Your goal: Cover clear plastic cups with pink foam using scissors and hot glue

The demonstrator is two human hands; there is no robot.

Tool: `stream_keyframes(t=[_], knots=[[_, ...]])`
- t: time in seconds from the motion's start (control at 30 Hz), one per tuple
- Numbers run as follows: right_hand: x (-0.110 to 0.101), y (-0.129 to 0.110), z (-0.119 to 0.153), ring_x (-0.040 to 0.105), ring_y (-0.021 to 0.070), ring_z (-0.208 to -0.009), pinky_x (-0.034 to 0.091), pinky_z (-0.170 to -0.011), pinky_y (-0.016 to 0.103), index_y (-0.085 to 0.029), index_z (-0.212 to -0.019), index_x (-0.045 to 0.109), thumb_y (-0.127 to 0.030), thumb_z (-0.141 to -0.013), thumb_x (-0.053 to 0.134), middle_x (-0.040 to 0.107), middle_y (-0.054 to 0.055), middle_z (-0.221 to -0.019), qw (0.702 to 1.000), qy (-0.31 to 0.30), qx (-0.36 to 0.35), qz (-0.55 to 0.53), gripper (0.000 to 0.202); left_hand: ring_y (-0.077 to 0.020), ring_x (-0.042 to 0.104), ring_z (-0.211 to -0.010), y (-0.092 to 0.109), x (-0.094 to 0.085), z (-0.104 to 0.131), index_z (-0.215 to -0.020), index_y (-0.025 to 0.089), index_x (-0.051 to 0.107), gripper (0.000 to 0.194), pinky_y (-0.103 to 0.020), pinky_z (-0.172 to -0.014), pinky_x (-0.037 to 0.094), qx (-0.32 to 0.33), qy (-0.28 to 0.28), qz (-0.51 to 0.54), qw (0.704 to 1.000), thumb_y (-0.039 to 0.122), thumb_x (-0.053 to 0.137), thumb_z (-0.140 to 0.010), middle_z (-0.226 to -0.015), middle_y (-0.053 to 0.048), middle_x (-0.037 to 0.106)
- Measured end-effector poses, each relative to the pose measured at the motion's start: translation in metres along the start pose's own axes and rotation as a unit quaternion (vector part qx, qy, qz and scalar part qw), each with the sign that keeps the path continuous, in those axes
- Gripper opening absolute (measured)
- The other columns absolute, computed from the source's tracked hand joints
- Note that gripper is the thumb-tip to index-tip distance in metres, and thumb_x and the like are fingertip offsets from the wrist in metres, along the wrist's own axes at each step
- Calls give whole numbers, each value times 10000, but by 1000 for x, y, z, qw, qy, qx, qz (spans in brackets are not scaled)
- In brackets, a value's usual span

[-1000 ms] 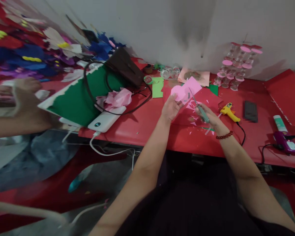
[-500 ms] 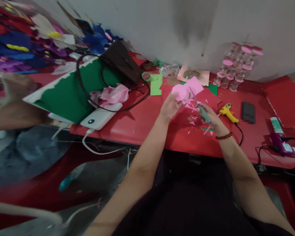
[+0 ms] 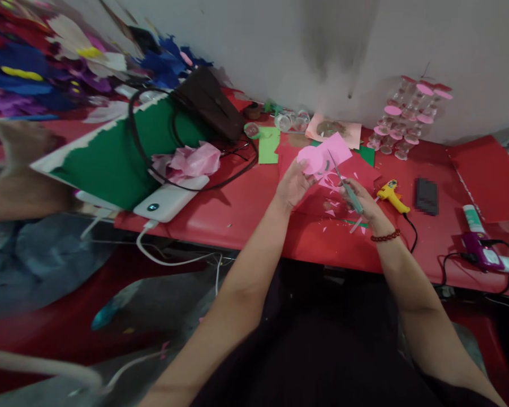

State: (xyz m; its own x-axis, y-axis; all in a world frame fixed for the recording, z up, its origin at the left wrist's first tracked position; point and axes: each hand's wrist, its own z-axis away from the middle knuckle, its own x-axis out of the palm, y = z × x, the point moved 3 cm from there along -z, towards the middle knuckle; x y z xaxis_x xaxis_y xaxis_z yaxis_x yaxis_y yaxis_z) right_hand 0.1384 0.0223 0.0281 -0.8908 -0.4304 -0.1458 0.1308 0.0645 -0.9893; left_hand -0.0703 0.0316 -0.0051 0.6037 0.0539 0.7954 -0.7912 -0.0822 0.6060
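Note:
My left hand (image 3: 294, 185) grips a piece of pink paper (image 3: 311, 158) by its lower left side; the held part has a rounded outline. In my right hand (image 3: 360, 200) is a pair of scissors (image 3: 351, 195) with grey-green handles, its blades pointing up and left against the paper. Pink paper scraps (image 3: 331, 181) lie below on red sheets (image 3: 318, 232). A yellow glue gun (image 3: 393, 196) rests just right of my right hand.
A pink-topped stack of clear plastic pieces (image 3: 401, 116) stands by the wall. Further right are a dark pixelated object (image 3: 426, 196) and a red board (image 3: 487, 178). On the left are a white power bank (image 3: 172, 199), a green board (image 3: 106, 158), a dark bag (image 3: 212, 104) and another person's arm (image 3: 21, 169).
My hands, the scissors and the pink paper hold nearly the same positions. The view has shifted slightly, and the objects at the left edge appear a little further left.

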Motion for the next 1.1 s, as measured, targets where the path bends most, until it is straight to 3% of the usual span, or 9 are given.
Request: stream_keyframes(t=[0.37,0.67,0.8,0.97,1.1], knots=[[-8,11,-9,520,129,-667,413,-575,270,-230,-1044,683,-648,-696,842,598,-21,-770,999,15,-3,41,566,-255,779,-1076,2,3,2,-1327,242,684,497,-358,-949,606,0,-10,5,1000,312,768,-842,-1148,-65,823],[-8,5,-6,439,93,-599,376,-545,255,-162,-1071,754,-654,-595,891,558,-44,-688,997,59,25,44,697,-230,787,-1021,3,5,4,-1208,233,710,375,-326,-893,620,-3,-5,-7,1000,317,766,-846,-1097,-62,824],[-9,0,-4,445,101,-610,386,-554,260,-154,-1044,808,-647,-600,888,562,-39,-679,995,59,8,78,668,-219,780,-1010,4,6,6,-1145,233,712,336,-342,-927,606,-5,12,-5,1000,322,792,-831,-1074,-56,816],[-13,-2,-3,440,113,-610,382,-564,275,-131,-1059,834,-630,-612,885,533,-44,-633,992,62,-1,107,672,-281,753,-1140,3,6,4,-1044,223,726,333,-389,-994,579,-5,23,-3,1000,320,858,-754,-1091,-77,811],[-14,2,-3,452,120,-610,376,-562,278,-128,-1048,833,-645,-624,866,532,-42,-612,990,73,-5,119,669,-270,755,-1122,2,6,4,-1060,223,728,347,-382,-983,584,-1,16,-2,1000,312,854,-749,-1095,-73,815]])
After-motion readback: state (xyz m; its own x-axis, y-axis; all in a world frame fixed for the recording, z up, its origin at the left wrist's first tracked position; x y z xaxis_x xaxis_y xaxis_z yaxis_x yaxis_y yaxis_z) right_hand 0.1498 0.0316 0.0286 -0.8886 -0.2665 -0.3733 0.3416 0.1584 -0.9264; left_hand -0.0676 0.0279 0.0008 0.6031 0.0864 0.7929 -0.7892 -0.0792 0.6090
